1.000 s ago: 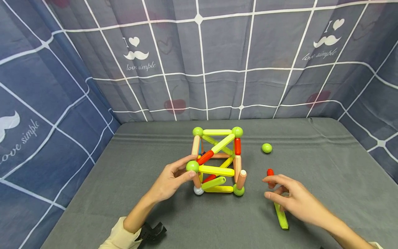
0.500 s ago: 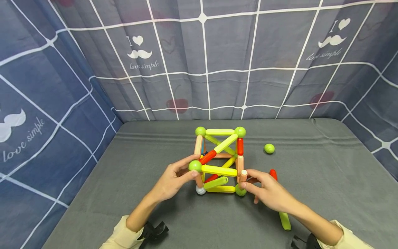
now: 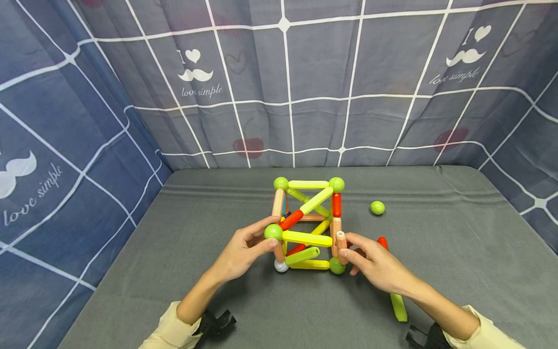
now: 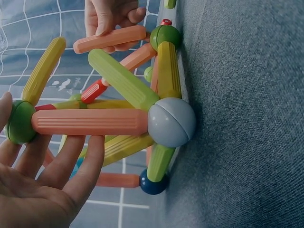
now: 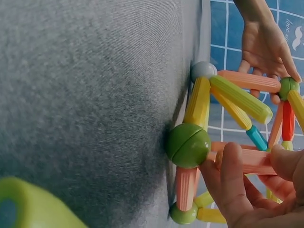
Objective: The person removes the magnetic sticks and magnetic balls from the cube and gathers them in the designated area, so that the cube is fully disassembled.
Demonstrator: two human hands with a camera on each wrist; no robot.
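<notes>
Since a second ago my right hand has swung in, pinching a ribbed peach plastic stick by the near-right round green plastic ball. Left hand grips the raised round green plastic ball; if I yank sideways, either joint's probably popping off.

Access at the front left was obstructed by the left hand, which gripped a glossy green plastic ball on the multicoloured plastic rod-and-ball frame. The right hand, pinching a coral ribbed plastic rod, obstructed the front right corner. Between the hands, a passage lay open over the grey cloth-covered bench. A free-ended lime plastic rod jutted across the frame's front opening. Room remained between the frame and a loose light-green plastic ball. The gridded blue-grey fabric curtain bounded the rear.
</notes>
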